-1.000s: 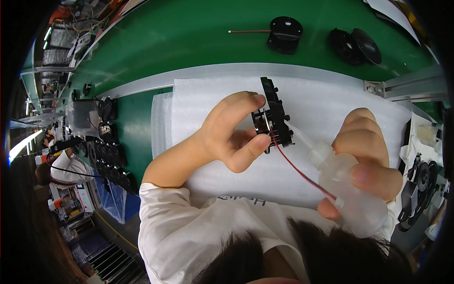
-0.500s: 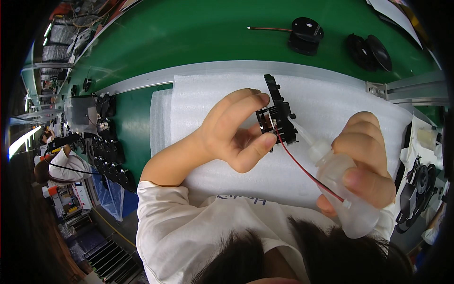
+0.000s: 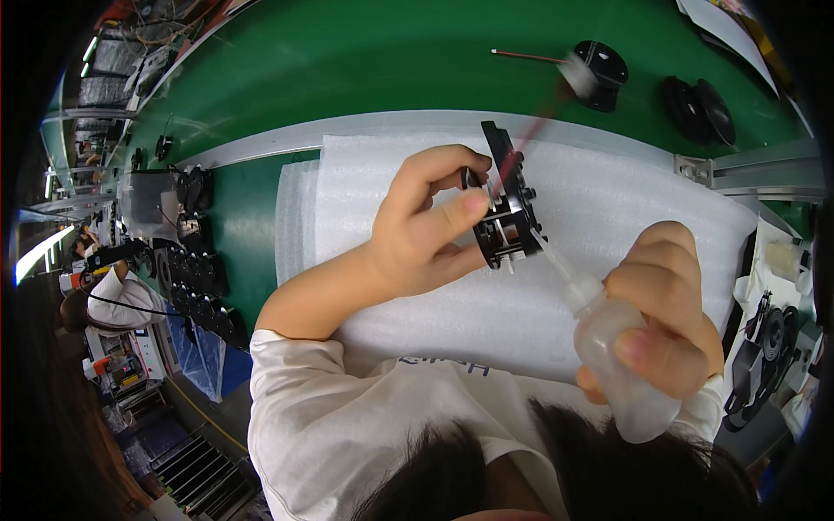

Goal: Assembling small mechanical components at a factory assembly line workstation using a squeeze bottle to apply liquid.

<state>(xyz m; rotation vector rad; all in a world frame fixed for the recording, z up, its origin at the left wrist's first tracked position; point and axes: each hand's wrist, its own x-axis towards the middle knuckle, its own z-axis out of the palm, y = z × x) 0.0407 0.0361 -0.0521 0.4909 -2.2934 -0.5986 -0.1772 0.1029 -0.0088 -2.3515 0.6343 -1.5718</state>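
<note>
My left hand [image 3: 426, 217] grips a black speaker [image 3: 519, 204], held edge-on above the white foam sheet [image 3: 391, 339]. The thumb and fingers press on its near left side. A thin red lead [image 3: 534, 126], smeared by motion, runs up and away from the speaker to a blurred white plug [image 3: 577, 76]. In my right hand [image 3: 665, 295] is a translucent squeeze bottle [image 3: 621, 365], tilted, with fingers wrapped round its body. Its narrow nozzle [image 3: 558, 260] reaches the right lower edge of the speaker; whether the tip touches it I cannot tell.
Beyond a metal rail [image 3: 417, 124] runs a green surface [image 3: 347, 61] with black round speakers [image 3: 602, 76] at the far right. Several black speakers [image 3: 200, 291] stand on the left. More black parts [image 3: 769, 343] lie on the right. Another person [image 3: 122, 300] is at far left.
The speaker has turned in my left hand, and its lead has swung from below the speaker to above. The bottle has shifted slightly left. The far speakers have moved right.
</note>
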